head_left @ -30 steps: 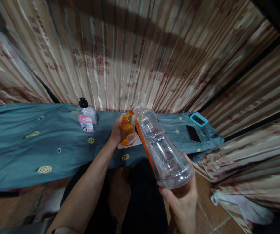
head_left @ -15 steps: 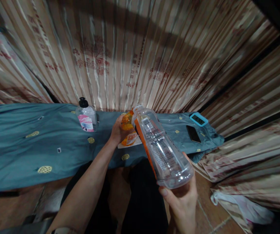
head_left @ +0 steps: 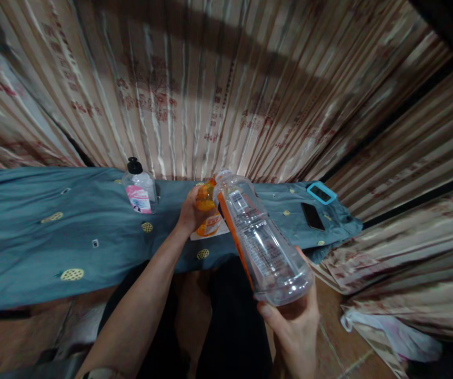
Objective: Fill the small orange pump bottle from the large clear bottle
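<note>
My right hand point(head_left: 295, 321) grips a large clear plastic bottle point(head_left: 265, 245) near its base. The bottle is tilted, with its mouth up and away from me, and an orange label strip runs along its left side. My left hand point(head_left: 191, 213) is wrapped round an orange bottle point(head_left: 206, 196), whose lower part with a printed label shows below the fingers. The clear bottle's mouth meets the top of the orange bottle; whether liquid flows between them I cannot tell. Some white sheet point(head_left: 223, 228) lies under the orange bottle.
A clear bottle with a black cap and pink label point(head_left: 139, 192) stands to the left on the blue-green cloth point(head_left: 24, 231). To the right lie a black phone point(head_left: 312, 216) and a light-blue-framed digital clock point(head_left: 321, 192). Pleated curtains point(head_left: 194, 89) hang behind.
</note>
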### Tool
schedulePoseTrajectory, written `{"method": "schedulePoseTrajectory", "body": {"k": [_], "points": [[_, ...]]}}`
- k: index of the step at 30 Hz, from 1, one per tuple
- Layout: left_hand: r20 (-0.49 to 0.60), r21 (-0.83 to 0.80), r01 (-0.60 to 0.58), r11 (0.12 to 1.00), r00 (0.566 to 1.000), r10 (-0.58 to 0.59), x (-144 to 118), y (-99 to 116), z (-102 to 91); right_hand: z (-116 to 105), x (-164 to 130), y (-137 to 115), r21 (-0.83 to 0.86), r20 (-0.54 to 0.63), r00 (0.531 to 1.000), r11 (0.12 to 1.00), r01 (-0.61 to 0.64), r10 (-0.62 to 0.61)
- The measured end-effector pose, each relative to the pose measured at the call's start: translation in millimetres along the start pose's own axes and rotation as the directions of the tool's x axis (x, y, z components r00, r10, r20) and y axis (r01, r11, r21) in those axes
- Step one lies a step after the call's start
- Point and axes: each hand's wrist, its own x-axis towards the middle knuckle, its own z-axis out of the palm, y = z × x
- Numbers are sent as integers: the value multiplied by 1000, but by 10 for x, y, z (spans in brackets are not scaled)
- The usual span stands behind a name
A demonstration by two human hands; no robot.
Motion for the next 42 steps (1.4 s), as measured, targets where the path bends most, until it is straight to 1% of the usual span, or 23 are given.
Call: {"method": "schedulePoseTrajectory", "body": {"k": [4,10,13,17,21,26,32,35,42], "points": [[0,25,10,1000,1000,-10,-6,39,3,-4,-2,-5,-19,14,1000,1000,9,-8],[12,37,45,998,999,-46,-2,91,2,-5,-4,-4,1,-1,1000,1000,0,0],[11,24,52,998,999,-52,2,82,3,-39,-3,7,-23,39,999,1000,18,-17],[8,20,41,999,999,-41,1,57,4,-90,-9,23,-29,79,997,999,13,-11],[13,25,32,999,999,-32,-4,40,4,-75,-11,12,-38,64,998,999,18,-15],[16,47,2,999,1000,-3,-2,12,6,-20,-18,-14,7,10,1000,1000,-11,11],[2,21,0,1000,1000,0,-2,-42,19,-17,-17,-24,-15,6,1000,1000,-8,8],[-6,14,-4,1000,1000,4,-7,-40,19,-9,-21,-26,-7,-22,1000,1000,-9,9],[-2,15,-9,1000,1000,9,-7,-9,9,5,-27,-30,5,-34,999,1000,-16,16]]}}
